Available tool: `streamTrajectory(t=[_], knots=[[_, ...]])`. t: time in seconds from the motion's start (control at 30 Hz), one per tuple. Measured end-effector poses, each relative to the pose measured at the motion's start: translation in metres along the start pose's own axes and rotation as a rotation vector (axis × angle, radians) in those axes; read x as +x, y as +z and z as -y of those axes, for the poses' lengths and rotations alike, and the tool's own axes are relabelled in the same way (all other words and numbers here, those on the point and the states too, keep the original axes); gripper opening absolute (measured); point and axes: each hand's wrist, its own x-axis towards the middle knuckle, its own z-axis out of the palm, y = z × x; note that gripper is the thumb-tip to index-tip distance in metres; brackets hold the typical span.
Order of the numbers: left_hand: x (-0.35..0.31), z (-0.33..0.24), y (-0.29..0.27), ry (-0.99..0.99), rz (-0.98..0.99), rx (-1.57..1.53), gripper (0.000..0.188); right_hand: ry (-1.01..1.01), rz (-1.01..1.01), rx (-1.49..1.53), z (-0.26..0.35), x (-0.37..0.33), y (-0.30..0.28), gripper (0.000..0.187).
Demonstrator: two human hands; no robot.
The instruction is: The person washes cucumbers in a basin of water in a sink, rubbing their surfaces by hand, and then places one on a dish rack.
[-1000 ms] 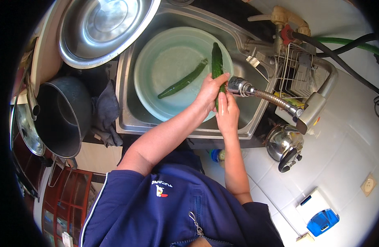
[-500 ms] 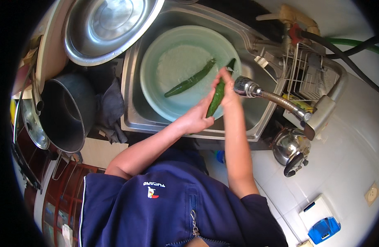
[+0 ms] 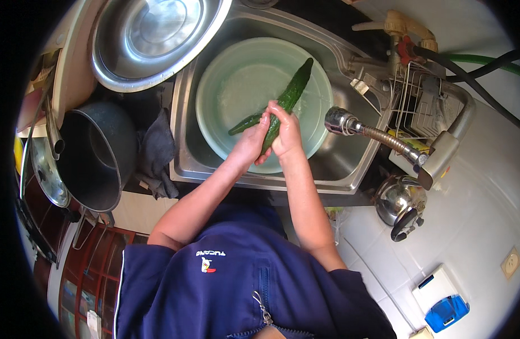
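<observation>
Both my hands are wrapped round a long dark green cucumber (image 3: 295, 89), which slants up and to the right over a pale green basin (image 3: 210, 85). My left hand (image 3: 249, 143) is closed about its lower part. Just above and to the right, my right hand (image 3: 286, 133) grips it too, fingers near those of the left. A second cucumber (image 3: 242, 125) lies in the basin's water, partly hidden behind the held one and my hands. The metal spout head (image 3: 340, 121) of a flexible tap hangs at the basin's right rim; no stream shows from it.
The basin stands in a steel sink (image 3: 350, 164). A shiny metal bowl (image 3: 115, 68) overlaps the sink's upper left, with a dark pot (image 3: 93, 164) and grey cloth (image 3: 156, 150) below. A wire rack (image 3: 410, 107) and a kettle (image 3: 400, 200) are at right.
My hands and the held cucumber have moved left, away from the tap head and over the basin's middle. The cucumber now extends farther up beyond my right hand.
</observation>
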Motion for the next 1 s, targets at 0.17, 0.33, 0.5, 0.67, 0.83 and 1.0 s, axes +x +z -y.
streamTrajectory(t=[0.17, 0.33, 0.5, 0.67, 0.83, 1.0], knots=[[-0.034, 0.011, 0.008, -0.376, 0.194, -0.475, 0.056, 0.052, 0.25, 0.434, 0.037, 0.044, -0.049, 0.026], [-0.02, 0.013, -0.001, 0.225, -0.096, 0.389, 0.04, -0.136, -0.126, 0.207, 0.048, 0.042, -0.026, 0.024], [-0.007, 0.004, 0.003, 0.053, -0.214, 0.161, 0.04, -0.146, -0.149, -0.07, -0.02, -0.013, 0.017, 0.017], [-0.018, -0.001, -0.001, -0.022, 0.013, -0.089, 0.04, -0.039, -0.018, 0.038, 0.013, 0.029, -0.005, 0.022], [-0.038, -0.002, 0.002, -0.084, 0.104, -0.275, 0.038, -0.184, 0.061, 0.294, 0.058, 0.048, -0.018, 0.03], [0.002, 0.011, -0.004, 0.089, -0.142, -0.039, 0.035, -0.278, -0.079, -0.173, -0.024, -0.005, 0.008, 0.017]])
